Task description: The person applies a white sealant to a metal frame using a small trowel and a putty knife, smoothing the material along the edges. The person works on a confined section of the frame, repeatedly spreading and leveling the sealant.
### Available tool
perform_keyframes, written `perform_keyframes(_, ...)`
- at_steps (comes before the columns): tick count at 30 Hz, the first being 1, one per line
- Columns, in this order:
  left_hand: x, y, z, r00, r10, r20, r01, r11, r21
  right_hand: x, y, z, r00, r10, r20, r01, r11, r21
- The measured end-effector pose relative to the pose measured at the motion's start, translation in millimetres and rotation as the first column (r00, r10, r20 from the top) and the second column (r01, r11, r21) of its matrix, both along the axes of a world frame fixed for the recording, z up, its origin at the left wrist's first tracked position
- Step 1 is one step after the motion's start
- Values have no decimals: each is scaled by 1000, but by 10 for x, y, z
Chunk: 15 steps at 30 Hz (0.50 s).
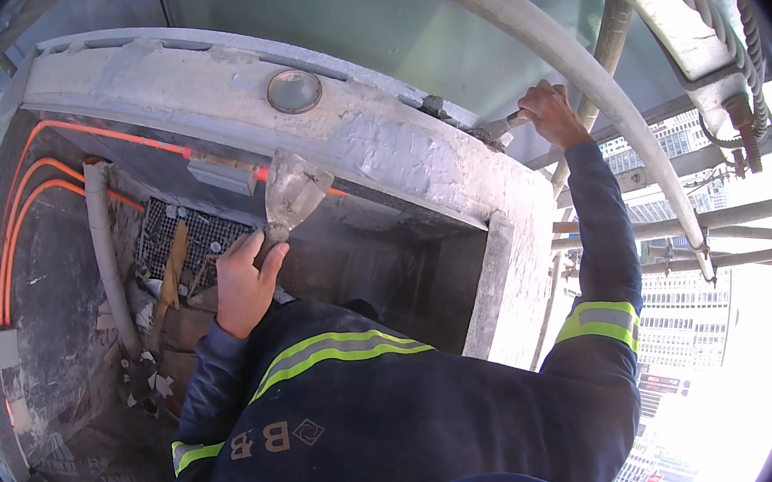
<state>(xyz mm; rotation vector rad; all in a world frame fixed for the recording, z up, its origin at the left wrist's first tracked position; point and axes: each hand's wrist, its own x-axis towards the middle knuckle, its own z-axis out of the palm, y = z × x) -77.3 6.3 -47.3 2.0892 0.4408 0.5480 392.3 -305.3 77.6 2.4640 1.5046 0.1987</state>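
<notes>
Head view is showing the left hand (pixel 248 284) gripping a wide scraper (pixel 296 191), blade up, before the concrete ledge (pixel 231 100). The right hand (pixel 553 112) is gripping another bladed tool (pixel 506 127) beside dark mortar (pixel 485 139) along the far edge. Overreaching could be loosening that grip, dropping tool or crumbs; a careless scraper swing could be knocking the round disc (pixel 294 92) off.

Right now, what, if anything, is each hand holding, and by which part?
Left hand: a scraper, by the handle, broad blade facing away from the person. Right hand: a flat-bladed tool, also by the handle.
</notes>
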Motion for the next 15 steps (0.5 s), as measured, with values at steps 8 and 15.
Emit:
perform_keyframes(8, 63, 41, -70, 1000, -2, 6, 2, 1000, 31, 38, 79, 22, 998, -12, 57, 12, 1000, 1)
perform_keyframes(15, 90, 45, -78, 1000, -1, 8, 1, 999, 36, -149, 34, 111, 987, -20, 159, 14, 999, 41)
